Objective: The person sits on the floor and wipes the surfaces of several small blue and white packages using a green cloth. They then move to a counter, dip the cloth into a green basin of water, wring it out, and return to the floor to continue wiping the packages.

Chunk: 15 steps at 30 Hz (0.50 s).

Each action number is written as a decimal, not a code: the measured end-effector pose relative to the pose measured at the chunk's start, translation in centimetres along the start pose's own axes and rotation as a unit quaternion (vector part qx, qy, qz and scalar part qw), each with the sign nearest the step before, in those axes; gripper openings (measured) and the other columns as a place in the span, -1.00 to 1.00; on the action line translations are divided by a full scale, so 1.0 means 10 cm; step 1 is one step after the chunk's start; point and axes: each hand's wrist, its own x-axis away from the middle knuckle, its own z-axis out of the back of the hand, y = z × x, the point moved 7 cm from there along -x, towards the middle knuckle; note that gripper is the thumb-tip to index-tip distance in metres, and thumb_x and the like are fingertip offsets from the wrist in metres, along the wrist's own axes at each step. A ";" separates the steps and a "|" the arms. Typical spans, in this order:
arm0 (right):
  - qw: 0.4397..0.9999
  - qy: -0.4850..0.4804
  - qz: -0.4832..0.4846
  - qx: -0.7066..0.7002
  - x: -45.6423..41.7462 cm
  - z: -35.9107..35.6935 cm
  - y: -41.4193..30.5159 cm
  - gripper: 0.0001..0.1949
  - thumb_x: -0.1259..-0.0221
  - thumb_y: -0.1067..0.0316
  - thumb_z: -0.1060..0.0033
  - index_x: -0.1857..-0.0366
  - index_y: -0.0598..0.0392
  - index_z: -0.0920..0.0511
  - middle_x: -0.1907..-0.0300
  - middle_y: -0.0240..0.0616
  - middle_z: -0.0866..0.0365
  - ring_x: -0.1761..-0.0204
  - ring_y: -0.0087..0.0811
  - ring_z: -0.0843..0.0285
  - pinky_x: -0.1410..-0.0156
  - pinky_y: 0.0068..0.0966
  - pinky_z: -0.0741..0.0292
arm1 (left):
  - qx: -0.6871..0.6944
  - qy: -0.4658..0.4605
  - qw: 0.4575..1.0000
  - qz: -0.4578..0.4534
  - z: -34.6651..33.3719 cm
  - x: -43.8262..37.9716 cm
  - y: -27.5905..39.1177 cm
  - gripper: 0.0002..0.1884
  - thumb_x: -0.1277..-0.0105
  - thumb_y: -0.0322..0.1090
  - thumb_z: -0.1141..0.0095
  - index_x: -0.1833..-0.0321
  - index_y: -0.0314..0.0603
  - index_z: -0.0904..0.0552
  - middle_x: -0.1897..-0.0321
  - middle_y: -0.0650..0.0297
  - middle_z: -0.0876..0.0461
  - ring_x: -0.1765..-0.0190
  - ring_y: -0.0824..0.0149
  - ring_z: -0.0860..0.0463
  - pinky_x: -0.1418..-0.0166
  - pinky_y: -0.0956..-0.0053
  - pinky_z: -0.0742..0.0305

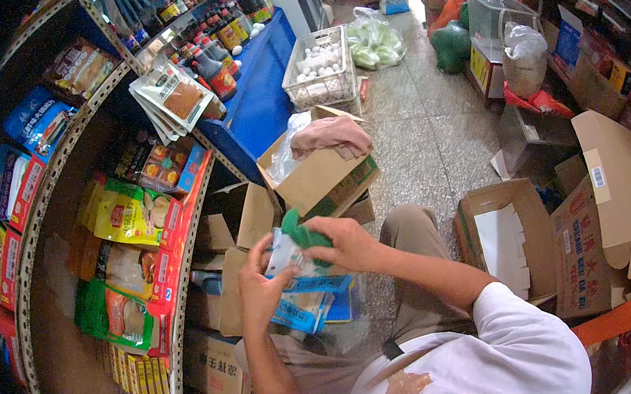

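Observation:
My left hand (pixel 261 282) grips a white and blue packet (pixel 284 253) by its left side, with the thumb across its front. In my right hand (pixel 350 241) is a green cloth or pad (pixel 294 226), pressed against the packet's upper right part. The fingers partly hide both things. Just below the hands, between my knees, lie blue plastic packets (pixel 304 310) with clear windows. What they rest on is mostly hidden.
Shelves of food pouches (pixel 129 213) rise close on my left. Ahead stand an open carton (pixel 320 187) with a pink cloth (pixel 332 137) on it and a crate of eggs (pixel 322 88). Open cartons (pixel 505 245) crowd the right side. Speckled floor (pixel 412 151) runs between.

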 end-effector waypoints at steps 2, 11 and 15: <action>0.999 -0.001 0.035 0.027 0.04 0.00 -0.10 -0.61 -0.07 0.26 -0.33 0.04 0.17 -0.48 0.17 -0.01 -0.60 0.11 -0.03 -0.59 0.04 -0.29 -0.51 | 0.016 -0.066 0.996 0.058 -0.15 0.01 -0.05 -0.60 0.00 -0.53 -0.32 0.02 -0.36 -0.60 0.33 0.24 -0.68 0.30 0.47 -0.61 0.20 0.54 -0.52; 0.998 -0.041 -0.034 0.025 0.39 0.12 0.30 -0.60 -0.09 0.24 -0.32 0.00 0.14 -0.48 0.18 -0.01 -0.61 0.11 -0.04 -0.60 0.04 -0.29 -0.51 | 0.040 0.066 0.996 0.042 0.02 0.12 -0.09 -0.77 -0.04 -0.55 -0.30 0.21 -0.41 -0.64 0.40 0.30 -0.68 0.36 0.51 -0.60 0.27 0.59 -0.50; 0.994 -0.045 -0.099 -0.011 0.50 0.29 0.42 -0.58 -0.10 0.26 -0.32 -0.03 0.17 -0.47 0.18 -0.03 -0.62 0.15 -0.18 -0.64 0.04 -0.36 -0.52 | 0.098 0.089 0.990 0.045 0.12 0.15 -0.24 -0.75 -0.07 -0.58 -0.28 0.16 -0.38 -0.63 0.32 0.27 -0.69 0.33 0.49 -0.62 0.23 0.58 -0.52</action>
